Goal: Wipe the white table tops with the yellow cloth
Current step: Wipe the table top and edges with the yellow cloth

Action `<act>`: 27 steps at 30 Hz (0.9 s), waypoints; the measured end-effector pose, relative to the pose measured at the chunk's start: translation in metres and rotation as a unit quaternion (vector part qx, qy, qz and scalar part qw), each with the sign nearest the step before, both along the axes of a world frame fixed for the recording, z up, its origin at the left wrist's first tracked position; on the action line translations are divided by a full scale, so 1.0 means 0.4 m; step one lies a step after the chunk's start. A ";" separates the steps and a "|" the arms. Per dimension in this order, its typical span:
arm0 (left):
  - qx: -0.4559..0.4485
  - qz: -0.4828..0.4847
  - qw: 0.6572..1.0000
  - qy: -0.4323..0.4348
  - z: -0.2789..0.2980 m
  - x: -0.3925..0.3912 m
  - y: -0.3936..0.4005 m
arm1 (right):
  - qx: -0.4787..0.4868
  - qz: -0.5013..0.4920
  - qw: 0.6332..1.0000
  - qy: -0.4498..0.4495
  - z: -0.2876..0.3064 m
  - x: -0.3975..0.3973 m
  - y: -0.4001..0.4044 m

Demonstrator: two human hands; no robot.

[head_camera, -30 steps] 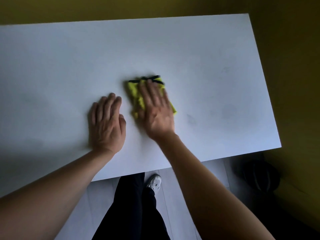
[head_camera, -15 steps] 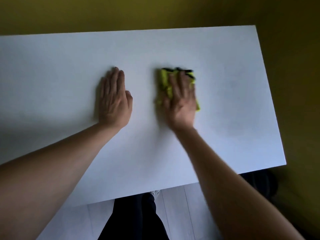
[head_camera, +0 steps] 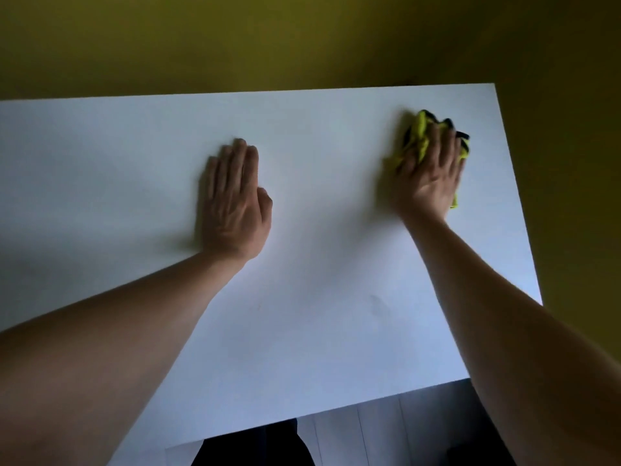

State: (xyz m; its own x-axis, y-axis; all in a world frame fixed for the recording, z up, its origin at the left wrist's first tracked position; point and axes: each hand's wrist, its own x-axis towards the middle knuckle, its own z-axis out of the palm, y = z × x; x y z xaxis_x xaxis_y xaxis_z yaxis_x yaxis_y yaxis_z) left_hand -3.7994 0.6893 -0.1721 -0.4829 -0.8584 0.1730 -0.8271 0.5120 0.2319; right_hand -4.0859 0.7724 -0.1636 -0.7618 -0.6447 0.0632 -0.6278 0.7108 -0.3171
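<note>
A: What lay nearest to the person at that moment?

B: The near edge of the white table top (head_camera: 336, 348), with dark trousers (head_camera: 252, 445) and the grey floor (head_camera: 386, 428) below it. Both forearms reached forward over it.

A: And the hands?

B: The left hand (head_camera: 233, 203) rested flat near the middle, its fingers straight and close together, holding nothing. The right hand (head_camera: 430, 176) pressed flat on the yellow cloth (head_camera: 418, 136), its fingers spread over it.

A: Where was the cloth?

B: Bunched under the right hand, near the far right corner, well apart from the left hand. Its long axis seemed to run away from the person. Only 1 hand was on it, so the next stroke probably belonged to the right arm, back toward the left or the near edge. Beyond the table stood the yellow wall (head_camera: 302, 38).
</note>
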 end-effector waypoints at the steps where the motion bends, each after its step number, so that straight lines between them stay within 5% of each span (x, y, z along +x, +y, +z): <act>1: -0.003 0.013 1.000 0.004 -0.003 -0.002 0.001 | 0.002 -0.040 0.999 -0.006 0.000 -0.008 -0.014; 4: -0.005 0.022 1.000 0.004 0.000 -0.005 0.004 | -0.012 -0.039 0.999 0.009 0.000 0.066 -0.054; 9: 0.003 0.023 1.000 -0.002 -0.002 -0.003 -0.005 | -0.051 0.248 0.967 0.007 0.002 0.351 -0.150; 14: 0.016 0.014 1.000 -0.009 0.001 0.001 -0.011 | -0.047 0.352 0.935 0.014 0.001 0.338 -0.170; 24: 0.038 0.016 0.999 -0.032 0.013 -0.008 -0.011 | 0.011 -0.006 1.000 -0.014 0.005 -0.025 -0.224; 27: 0.040 0.020 0.999 -0.030 0.013 -0.010 -0.007 | 0.004 0.029 1.000 -0.003 0.005 0.049 -0.252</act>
State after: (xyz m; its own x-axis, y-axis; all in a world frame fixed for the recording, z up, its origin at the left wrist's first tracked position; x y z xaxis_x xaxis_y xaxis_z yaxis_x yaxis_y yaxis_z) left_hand -3.8033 0.6865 -0.1669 -0.4561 -0.8868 0.0749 -0.8599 0.4608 0.2196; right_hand -4.0665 0.6715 -0.1615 -0.7239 -0.6878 0.0529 -0.6658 0.6765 -0.3147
